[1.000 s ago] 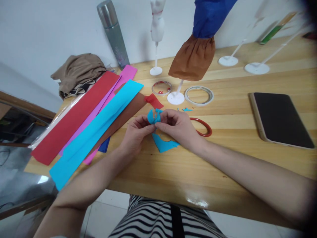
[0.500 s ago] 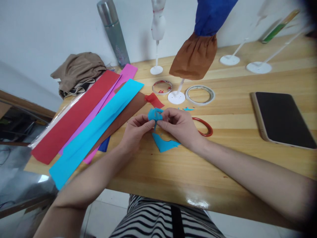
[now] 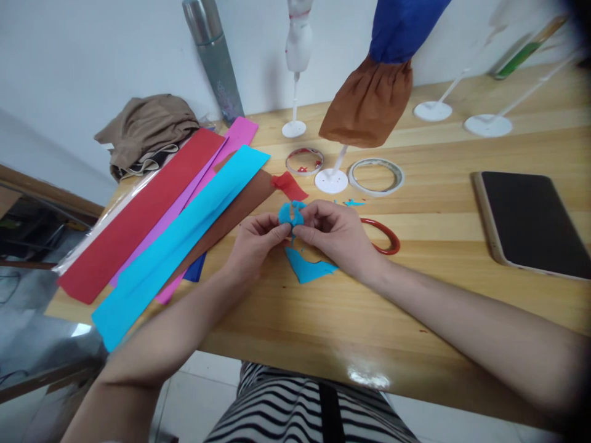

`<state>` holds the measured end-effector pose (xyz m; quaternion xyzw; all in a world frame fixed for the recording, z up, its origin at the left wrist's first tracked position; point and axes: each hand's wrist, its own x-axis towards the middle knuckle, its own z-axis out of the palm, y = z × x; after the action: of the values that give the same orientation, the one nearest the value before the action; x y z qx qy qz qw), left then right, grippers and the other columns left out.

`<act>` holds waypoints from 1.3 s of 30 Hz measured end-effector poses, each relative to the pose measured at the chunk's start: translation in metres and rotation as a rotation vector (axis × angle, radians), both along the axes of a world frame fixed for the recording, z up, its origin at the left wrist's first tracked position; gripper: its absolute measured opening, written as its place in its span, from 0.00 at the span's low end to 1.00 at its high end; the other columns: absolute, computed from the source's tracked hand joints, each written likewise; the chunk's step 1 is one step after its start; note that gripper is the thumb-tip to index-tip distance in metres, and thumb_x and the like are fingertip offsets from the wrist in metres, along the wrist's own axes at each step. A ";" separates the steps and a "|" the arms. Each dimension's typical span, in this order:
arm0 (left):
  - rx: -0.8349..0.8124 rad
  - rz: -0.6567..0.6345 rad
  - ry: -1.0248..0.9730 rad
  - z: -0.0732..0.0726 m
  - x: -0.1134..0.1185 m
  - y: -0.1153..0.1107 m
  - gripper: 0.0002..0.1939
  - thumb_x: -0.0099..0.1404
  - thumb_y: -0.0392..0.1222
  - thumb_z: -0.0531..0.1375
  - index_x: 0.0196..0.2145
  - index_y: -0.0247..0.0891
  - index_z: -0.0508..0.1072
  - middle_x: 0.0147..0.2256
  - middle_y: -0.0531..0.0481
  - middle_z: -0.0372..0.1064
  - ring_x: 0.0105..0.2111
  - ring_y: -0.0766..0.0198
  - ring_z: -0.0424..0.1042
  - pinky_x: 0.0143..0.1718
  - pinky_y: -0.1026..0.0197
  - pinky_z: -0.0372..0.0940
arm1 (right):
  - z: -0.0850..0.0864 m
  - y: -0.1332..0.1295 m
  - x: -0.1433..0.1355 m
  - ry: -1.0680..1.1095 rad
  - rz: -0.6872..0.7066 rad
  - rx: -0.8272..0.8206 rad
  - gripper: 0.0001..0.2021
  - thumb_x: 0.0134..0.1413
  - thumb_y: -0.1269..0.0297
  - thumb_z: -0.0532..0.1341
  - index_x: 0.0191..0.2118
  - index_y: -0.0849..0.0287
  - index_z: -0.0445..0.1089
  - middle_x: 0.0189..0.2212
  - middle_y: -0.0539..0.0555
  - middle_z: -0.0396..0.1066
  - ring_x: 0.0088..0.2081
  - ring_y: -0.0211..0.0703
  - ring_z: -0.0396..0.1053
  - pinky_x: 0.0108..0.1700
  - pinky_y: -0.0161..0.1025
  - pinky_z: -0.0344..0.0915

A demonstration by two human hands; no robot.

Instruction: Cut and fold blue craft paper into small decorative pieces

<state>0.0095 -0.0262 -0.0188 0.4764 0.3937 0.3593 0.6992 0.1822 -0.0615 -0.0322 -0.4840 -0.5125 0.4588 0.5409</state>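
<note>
Together, left hand (image 3: 253, 243) and right hand (image 3: 339, 237) pinch blue paper (image 3: 285, 215); flask markings (image 3: 226, 95) blur.

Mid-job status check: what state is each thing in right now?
Blue paper: held, curled
Left hand: pinching blue paper
Right hand: pinching blue paper
Blue scrap: ragged at one end
Red hoop: lying flat, partly hidden
Brown skirt: gathered at top
Bottle: standing, cap on
Tablet: lying flat, screen dark

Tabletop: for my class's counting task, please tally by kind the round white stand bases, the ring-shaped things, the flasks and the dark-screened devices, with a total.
Round white stand bases: 4
Ring-shaped things: 3
Flask: 1
Dark-screened device: 1
Total: 9
</note>
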 end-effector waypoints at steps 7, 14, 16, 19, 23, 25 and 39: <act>-0.015 -0.046 -0.047 0.000 -0.001 0.001 0.24 0.51 0.61 0.81 0.27 0.39 0.82 0.28 0.50 0.77 0.30 0.64 0.73 0.34 0.60 0.69 | 0.000 0.001 0.001 0.011 -0.013 -0.038 0.22 0.47 0.45 0.77 0.27 0.53 0.67 0.21 0.44 0.65 0.24 0.37 0.60 0.28 0.39 0.58; -0.058 -0.041 -0.073 0.005 0.002 -0.001 0.23 0.49 0.57 0.82 0.28 0.39 0.80 0.26 0.53 0.76 0.26 0.67 0.72 0.31 0.63 0.68 | 0.004 0.000 0.002 0.062 0.043 -0.109 0.21 0.44 0.49 0.77 0.26 0.53 0.66 0.20 0.43 0.61 0.23 0.34 0.55 0.27 0.37 0.52; -0.060 -0.037 -0.086 0.005 0.002 -0.001 0.23 0.49 0.57 0.82 0.27 0.39 0.80 0.25 0.53 0.76 0.26 0.67 0.71 0.30 0.64 0.68 | 0.006 0.000 0.002 0.085 0.071 -0.124 0.21 0.44 0.50 0.77 0.25 0.53 0.66 0.19 0.41 0.59 0.22 0.33 0.54 0.27 0.37 0.52; -0.028 -0.030 -0.072 0.003 0.001 -0.001 0.21 0.50 0.57 0.81 0.27 0.39 0.81 0.24 0.53 0.76 0.25 0.68 0.71 0.29 0.64 0.67 | 0.007 0.000 0.001 0.105 0.079 -0.122 0.20 0.44 0.52 0.77 0.25 0.53 0.65 0.18 0.41 0.60 0.21 0.32 0.53 0.25 0.36 0.51; 0.043 0.005 -0.034 0.002 0.000 0.001 0.19 0.52 0.55 0.81 0.28 0.40 0.82 0.23 0.54 0.75 0.24 0.67 0.71 0.30 0.63 0.67 | 0.005 -0.001 0.001 0.125 0.080 -0.107 0.19 0.45 0.52 0.76 0.26 0.53 0.66 0.17 0.41 0.62 0.20 0.33 0.54 0.24 0.36 0.50; 0.071 0.012 -0.041 0.002 0.000 0.003 0.19 0.52 0.54 0.81 0.28 0.39 0.81 0.23 0.54 0.75 0.24 0.67 0.71 0.30 0.63 0.67 | 0.005 -0.002 0.001 0.130 0.081 -0.092 0.19 0.46 0.51 0.76 0.26 0.53 0.67 0.17 0.42 0.62 0.20 0.33 0.54 0.23 0.36 0.49; 0.151 0.041 -0.021 -0.003 0.000 0.006 0.16 0.53 0.52 0.80 0.28 0.40 0.83 0.26 0.53 0.78 0.25 0.68 0.72 0.30 0.64 0.68 | 0.001 -0.004 0.005 -0.177 -0.041 0.126 0.15 0.60 0.55 0.71 0.29 0.52 0.66 0.22 0.44 0.62 0.24 0.37 0.57 0.26 0.38 0.56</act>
<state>0.0099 -0.0205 -0.0222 0.5157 0.3678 0.4071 0.6581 0.1875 -0.0652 -0.0309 -0.4980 -0.5764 0.3697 0.5321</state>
